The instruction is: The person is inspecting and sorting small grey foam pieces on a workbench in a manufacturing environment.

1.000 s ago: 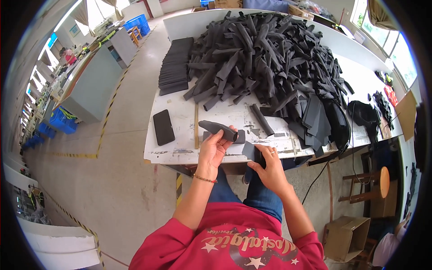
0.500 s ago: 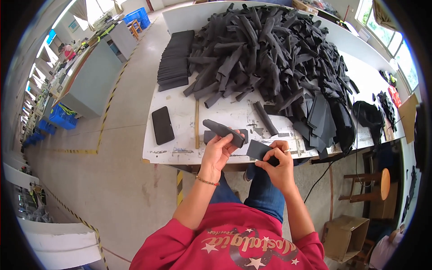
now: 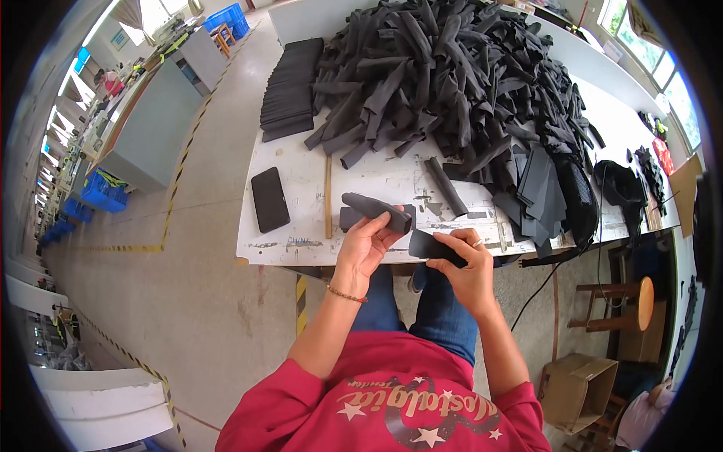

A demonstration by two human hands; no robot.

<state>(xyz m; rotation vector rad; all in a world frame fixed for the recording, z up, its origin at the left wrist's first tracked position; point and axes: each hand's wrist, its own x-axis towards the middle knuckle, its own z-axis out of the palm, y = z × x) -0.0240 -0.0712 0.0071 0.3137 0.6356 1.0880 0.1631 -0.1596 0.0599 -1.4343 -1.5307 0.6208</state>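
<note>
My left hand [image 3: 370, 245] is closed round a dark grey fabric sleeve [image 3: 370, 206], held slightly above the table with one end pointing toward my right hand. Between the thumb and fingers of my right hand [image 3: 468, 265] is a thin dark grey sheet [image 3: 431, 247], curving a little. Its left edge is close to the sleeve's right end; a small gap seems to show between them. Beneath the sleeve, a flat dark grey piece [image 3: 349, 219] lies on the white table [image 3: 301, 169], partly hidden by my left hand. Another sleeve [image 3: 446, 187] lies beyond my right hand.
A large heap of dark sleeves [image 3: 452, 83] covers the table's back. Left of it is a neat stack of flat sleeves [image 3: 290, 94]. A phone [image 3: 270, 200] and a wooden stick [image 3: 328, 197] lie at left; loose sheets [image 3: 538, 188] and a black bag [image 3: 578, 200] at right.
My right hand has turned, and the sheet in it now curves, its edge nearer the sleeve's end. The sleeve has tilted slightly in my left hand. The whole view has shifted a little.
</note>
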